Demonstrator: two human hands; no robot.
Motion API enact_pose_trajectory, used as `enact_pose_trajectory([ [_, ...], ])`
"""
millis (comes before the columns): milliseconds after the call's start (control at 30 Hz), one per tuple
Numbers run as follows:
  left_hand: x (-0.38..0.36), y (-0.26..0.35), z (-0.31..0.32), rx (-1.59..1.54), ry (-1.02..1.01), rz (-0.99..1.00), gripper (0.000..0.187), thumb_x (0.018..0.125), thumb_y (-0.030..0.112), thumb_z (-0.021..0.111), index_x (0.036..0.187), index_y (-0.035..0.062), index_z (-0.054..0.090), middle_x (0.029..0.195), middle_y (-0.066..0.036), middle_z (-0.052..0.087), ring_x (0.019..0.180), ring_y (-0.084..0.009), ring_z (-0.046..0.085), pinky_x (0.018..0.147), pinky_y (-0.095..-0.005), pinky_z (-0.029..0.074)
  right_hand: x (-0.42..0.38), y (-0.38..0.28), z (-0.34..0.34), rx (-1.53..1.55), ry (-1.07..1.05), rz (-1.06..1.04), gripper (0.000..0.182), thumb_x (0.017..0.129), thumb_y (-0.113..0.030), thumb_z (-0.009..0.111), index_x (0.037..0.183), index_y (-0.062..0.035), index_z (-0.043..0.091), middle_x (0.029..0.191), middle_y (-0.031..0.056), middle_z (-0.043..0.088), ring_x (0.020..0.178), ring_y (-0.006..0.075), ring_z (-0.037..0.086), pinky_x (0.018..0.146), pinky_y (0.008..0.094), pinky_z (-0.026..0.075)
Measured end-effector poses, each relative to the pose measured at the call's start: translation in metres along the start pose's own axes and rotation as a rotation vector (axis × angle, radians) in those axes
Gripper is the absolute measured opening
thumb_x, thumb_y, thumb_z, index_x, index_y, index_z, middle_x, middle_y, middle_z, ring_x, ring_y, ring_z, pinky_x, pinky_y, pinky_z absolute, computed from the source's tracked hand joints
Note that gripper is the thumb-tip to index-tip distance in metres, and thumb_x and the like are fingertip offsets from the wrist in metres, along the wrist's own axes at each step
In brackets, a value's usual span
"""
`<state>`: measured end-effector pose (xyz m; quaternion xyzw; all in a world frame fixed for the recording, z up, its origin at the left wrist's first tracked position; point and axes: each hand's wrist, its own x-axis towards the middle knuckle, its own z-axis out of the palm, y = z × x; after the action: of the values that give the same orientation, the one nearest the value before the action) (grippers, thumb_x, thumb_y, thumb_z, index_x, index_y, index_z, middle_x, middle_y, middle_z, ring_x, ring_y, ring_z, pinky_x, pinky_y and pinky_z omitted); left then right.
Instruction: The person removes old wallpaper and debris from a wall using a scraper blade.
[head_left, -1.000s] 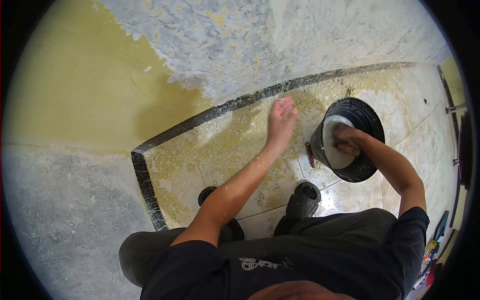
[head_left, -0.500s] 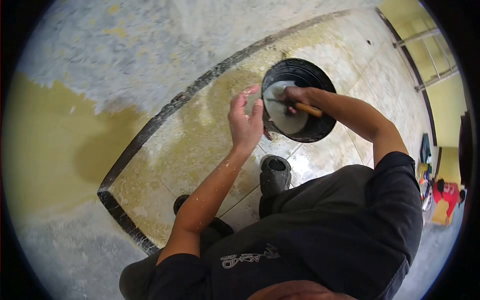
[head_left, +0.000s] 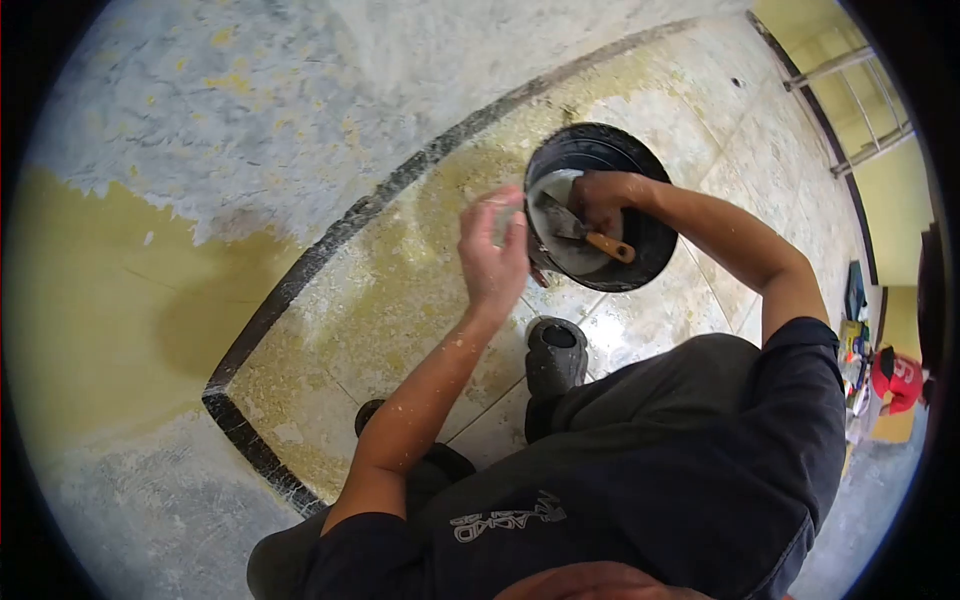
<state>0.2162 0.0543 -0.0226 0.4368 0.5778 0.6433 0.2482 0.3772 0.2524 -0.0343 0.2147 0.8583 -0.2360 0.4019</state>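
Observation:
A black bucket with pale, wet paste inside stands in front of me. A putty knife with a wooden handle lies in it, its blade in the paste. My right hand reaches over the rim into the bucket. Its fingers are curled down right beside the knife's handle, and I cannot tell what they grip. At the bucket's left side is my left hand, fingers stretched and thumb apart, overlapping the rim in this view. Pale smears mark its fingertips.
The tiled floor is spotted with dried residue. A dark baseboard edges the patchy wall on the left. A metal ladder leans at upper right. Far right, a person in red bends near assorted items.
My right hand has shifted up off the putty knife's handle, so more of the knife and blade shows. My left hand stays by the bucket. The person in red has bent over.

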Motion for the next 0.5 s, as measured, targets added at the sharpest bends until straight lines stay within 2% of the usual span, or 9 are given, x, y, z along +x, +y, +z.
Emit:
enact_pose_trajectory([
  [67, 0.000, 0.006, 0.008, 0.017, 0.012, 0.141, 0.013, 0.086, 0.004, 0.059, 0.095, 0.0057, 0.067, 0.108, -0.010, 0.065, 0.107, -0.0280, 0.058, 0.098, -0.0402, 0.041, -0.002, -0.012, 0.004, -0.208, 0.058, 0.221, 0.026, 0.067, -0.028, 0.072, 0.077, -0.0037, 0.072, 0.081, 0.0147, 0.070, 0.072, 0.0302, 0.068, 0.068, 0.0409, 0.056],
  [167, -0.001, 0.011, 0.017, 0.018, 0.039, 0.219, 0.008, 0.085, 0.004, 0.060, 0.089, 0.0054, 0.067, 0.102, -0.011, 0.066, 0.104, -0.0297, 0.058, 0.094, -0.0406, 0.042, 0.009, 0.009, 0.034, -0.224, 0.394, 0.125, 0.037, 0.066, -0.038, 0.073, 0.084, -0.0065, 0.075, 0.093, 0.0170, 0.070, 0.089, 0.0329, 0.069, 0.081, 0.0437, 0.054],
  [200, -0.002, 0.011, 0.017, 0.005, 0.016, 0.204, 0.007, 0.086, 0.004, 0.061, 0.089, 0.0049, 0.068, 0.107, -0.010, 0.065, 0.107, -0.0276, 0.057, 0.096, -0.0388, 0.042, 0.024, 0.032, 0.061, -0.239, 0.596, 0.026, 0.038, 0.067, -0.042, 0.073, 0.084, -0.0073, 0.075, 0.095, 0.0183, 0.070, 0.095, 0.0326, 0.067, 0.085, 0.0459, 0.052],
  [233, -0.001, 0.015, 0.015, 0.017, 0.003, 0.203, 0.006, 0.086, 0.004, 0.061, 0.088, 0.0041, 0.067, 0.107, -0.010, 0.065, 0.107, -0.0288, 0.057, 0.095, -0.0390, 0.043, 0.013, 0.008, 0.036, -0.247, 0.262, 0.053, 0.037, 0.069, -0.039, 0.071, 0.090, -0.0083, 0.075, 0.096, 0.0185, 0.069, 0.098, 0.0330, 0.065, 0.088, 0.0459, 0.050],
  [267, 0.000, 0.015, 0.014, 0.013, 0.005, 0.224, 0.006, 0.086, 0.003, 0.061, 0.087, 0.0033, 0.067, 0.108, -0.011, 0.065, 0.108, -0.0294, 0.056, 0.095, -0.0390, 0.043, 0.047, 0.054, 0.068, -0.195, 0.286, -0.177, 0.038, 0.069, -0.033, 0.068, 0.095, -0.0055, 0.073, 0.102, 0.0186, 0.068, 0.101, 0.0358, 0.063, 0.088, 0.0449, 0.049],
  [300, 0.000, 0.015, 0.012, 0.031, 0.006, 0.229, 0.007, 0.086, 0.003, 0.060, 0.088, 0.0030, 0.067, 0.108, -0.011, 0.065, 0.108, -0.0295, 0.056, 0.095, -0.0390, 0.043, 0.063, 0.085, 0.092, -0.125, 0.380, -0.363, 0.038, 0.068, -0.022, 0.065, 0.099, -0.0004, 0.069, 0.103, 0.0205, 0.067, 0.095, 0.0357, 0.065, 0.087, 0.0446, 0.049],
  [333, 0.001, 0.014, 0.010, 0.047, 0.004, 0.234, 0.007, 0.086, 0.002, 0.060, 0.088, 0.0028, 0.067, 0.109, -0.011, 0.065, 0.109, -0.0295, 0.056, 0.095, -0.0391, 0.043, 0.058, 0.073, 0.083, -0.140, 0.388, -0.372, 0.038, 0.068, -0.022, 0.065, 0.099, -0.0004, 0.069, 0.103, 0.0205, 0.067, 0.095, 0.0357, 0.065, 0.087, 0.0446, 0.049],
  [400, 0.003, 0.016, 0.009, 0.043, 0.009, 0.218, 0.008, 0.086, 0.002, 0.060, 0.089, 0.0030, 0.067, 0.110, -0.011, 0.065, 0.110, -0.0294, 0.055, 0.095, -0.0391, 0.044, 0.038, 0.053, 0.066, 0.386, 0.170, 0.064, 0.038, 0.069, -0.019, 0.065, 0.101, 0.0027, 0.066, 0.101, 0.0230, 0.066, 0.090, 0.0332, 0.066, 0.083, 0.0436, 0.051],
  [500, 0.004, 0.019, 0.004, 0.033, 0.005, 0.190, 0.010, 0.086, 0.001, 0.059, 0.090, 0.0033, 0.067, 0.111, -0.011, 0.065, 0.111, -0.0291, 0.055, 0.095, -0.0392, 0.044, 0.017, 0.043, 0.056, 0.494, 0.331, 0.162, 0.045, 0.070, -0.021, 0.069, 0.107, 0.0034, 0.063, 0.091, 0.0239, 0.067, 0.084, 0.0312, 0.067, 0.077, 0.0417, 0.053],
])
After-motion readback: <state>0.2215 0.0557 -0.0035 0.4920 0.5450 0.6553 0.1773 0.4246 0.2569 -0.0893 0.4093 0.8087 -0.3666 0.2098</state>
